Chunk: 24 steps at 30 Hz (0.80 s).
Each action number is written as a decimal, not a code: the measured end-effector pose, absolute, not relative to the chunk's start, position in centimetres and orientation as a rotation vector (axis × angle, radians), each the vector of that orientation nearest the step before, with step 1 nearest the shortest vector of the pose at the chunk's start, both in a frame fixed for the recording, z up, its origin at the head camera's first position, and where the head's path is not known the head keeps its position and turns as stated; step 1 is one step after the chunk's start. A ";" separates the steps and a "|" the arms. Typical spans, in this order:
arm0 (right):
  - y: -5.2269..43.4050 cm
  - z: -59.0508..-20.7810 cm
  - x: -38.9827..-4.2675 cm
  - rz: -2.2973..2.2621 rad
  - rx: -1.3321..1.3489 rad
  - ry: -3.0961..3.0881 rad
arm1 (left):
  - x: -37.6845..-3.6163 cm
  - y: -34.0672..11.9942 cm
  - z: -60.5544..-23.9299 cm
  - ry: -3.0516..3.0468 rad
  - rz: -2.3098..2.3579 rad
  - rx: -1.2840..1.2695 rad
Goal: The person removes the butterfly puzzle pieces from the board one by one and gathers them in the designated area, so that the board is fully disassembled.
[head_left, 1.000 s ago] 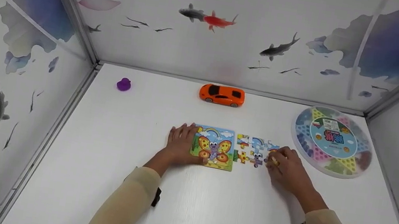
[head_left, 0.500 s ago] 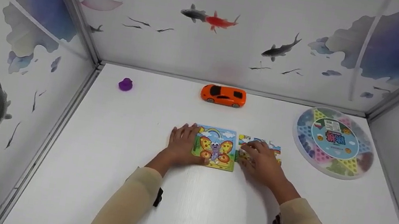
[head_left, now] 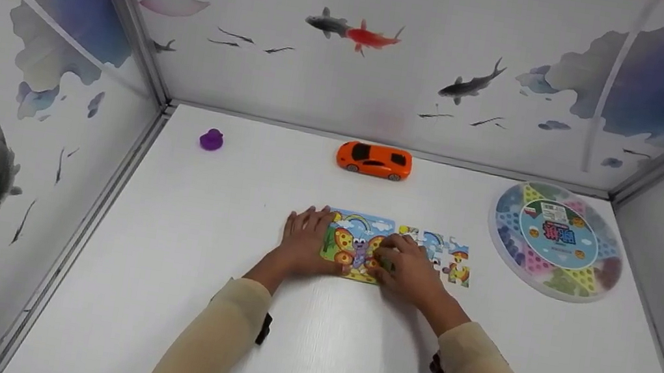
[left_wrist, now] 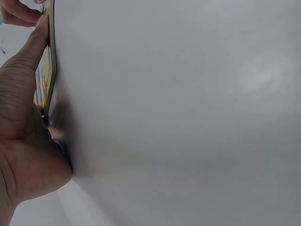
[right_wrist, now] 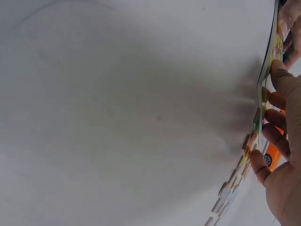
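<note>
A butterfly puzzle board [head_left: 357, 230] lies flat at the middle of the white table [head_left: 179, 242]. My left hand [head_left: 303, 238] rests flat on the board's left edge with fingers straight; in the left wrist view its thumb [left_wrist: 35, 42] lies along the board's rim [left_wrist: 51, 66]. My right hand [head_left: 399, 259] sits over the board's right side, fingers curled, pinching a green-edged puzzle piece [head_left: 385, 264] against it. In the right wrist view those fingertips [right_wrist: 277, 75] touch the board's edge. Several loose puzzle pieces [head_left: 458, 261] lie just right of the board.
An orange toy car [head_left: 374, 160] stands behind the board near the back wall. A small purple duck [head_left: 211, 139] sits at the back left. A round checkers game box [head_left: 554, 239] lies at the right. Printed walls close in three sides.
My right hand moved left from the loose pieces onto the board's right side, taking one piece from the group's near left. The left hand stayed put.
</note>
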State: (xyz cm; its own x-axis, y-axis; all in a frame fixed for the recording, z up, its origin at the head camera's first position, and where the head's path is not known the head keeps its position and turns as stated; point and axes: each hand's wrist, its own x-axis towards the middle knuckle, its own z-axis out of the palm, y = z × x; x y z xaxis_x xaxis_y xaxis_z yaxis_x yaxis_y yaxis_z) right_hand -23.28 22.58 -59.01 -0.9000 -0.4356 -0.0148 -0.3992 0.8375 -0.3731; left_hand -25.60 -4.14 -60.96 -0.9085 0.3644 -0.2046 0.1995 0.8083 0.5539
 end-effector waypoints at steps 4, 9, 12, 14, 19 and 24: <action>22.0 -58.6 -23.2 -0.539 -0.630 2.932 | -25.9 -4.2 -61.5 2.701 0.755 0.432; 21.4 -58.2 -23.1 -0.444 -0.617 2.959 | -26.2 -4.6 -61.5 2.677 0.761 0.463; 21.2 -58.1 -23.0 -0.411 -0.614 2.970 | -26.2 -5.0 -60.8 2.638 0.776 0.493; 21.2 -58.2 -22.9 -0.400 -0.624 2.983 | -26.2 -5.3 -60.4 2.613 0.781 0.505; 21.2 -58.4 -22.8 -0.388 -0.655 3.020 | -26.1 -5.7 -59.7 2.592 0.758 0.517; 21.1 -58.1 -22.8 -0.366 -0.662 3.030 | -26.3 -5.7 -59.8 2.598 0.701 0.523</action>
